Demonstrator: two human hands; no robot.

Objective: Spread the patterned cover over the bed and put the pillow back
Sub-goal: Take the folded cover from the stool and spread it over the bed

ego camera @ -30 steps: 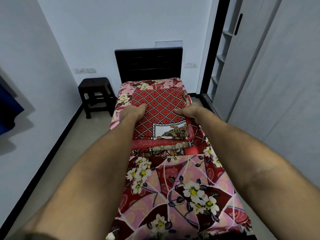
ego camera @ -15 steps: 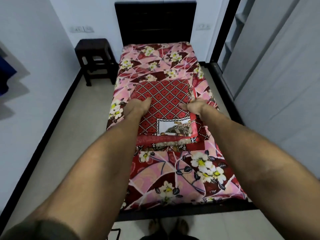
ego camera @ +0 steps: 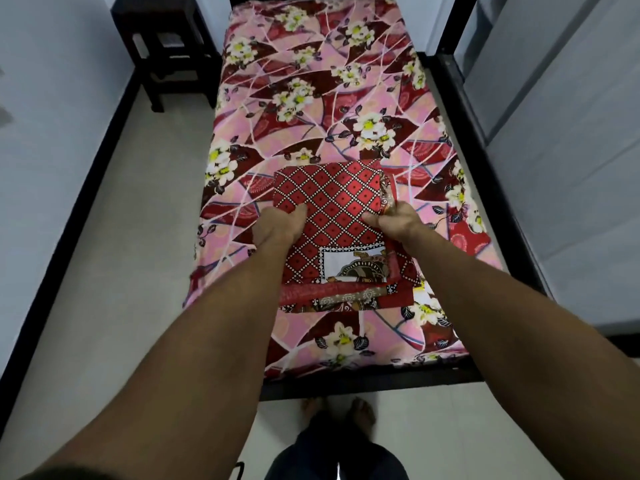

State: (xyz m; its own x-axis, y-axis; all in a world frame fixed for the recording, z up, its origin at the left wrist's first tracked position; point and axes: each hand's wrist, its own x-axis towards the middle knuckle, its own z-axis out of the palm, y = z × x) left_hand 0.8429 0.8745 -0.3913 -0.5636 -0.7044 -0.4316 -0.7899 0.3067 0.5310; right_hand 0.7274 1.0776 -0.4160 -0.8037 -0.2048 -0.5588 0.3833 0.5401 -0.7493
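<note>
Your folded patterned cover [ego camera: 334, 216] lying on the bed [ego camera: 311, 98] near its foot, your left hand [ego camera: 277, 228] and right hand [ego camera: 398, 220] on its two sides, fingers clamped on the fabric, dark stool [ego camera: 166, 46] beside the bed's head

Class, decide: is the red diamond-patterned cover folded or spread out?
Folded: the cover lies as a compact stacked rectangle on the bed, layered edges showing.

Pale tiled floor [ego camera: 104, 271], white walls [ego camera: 52, 98] – black skirting, dark stool [ego camera: 166, 46] far left, grey wardrobe doors [ego camera: 571, 150] right
</note>
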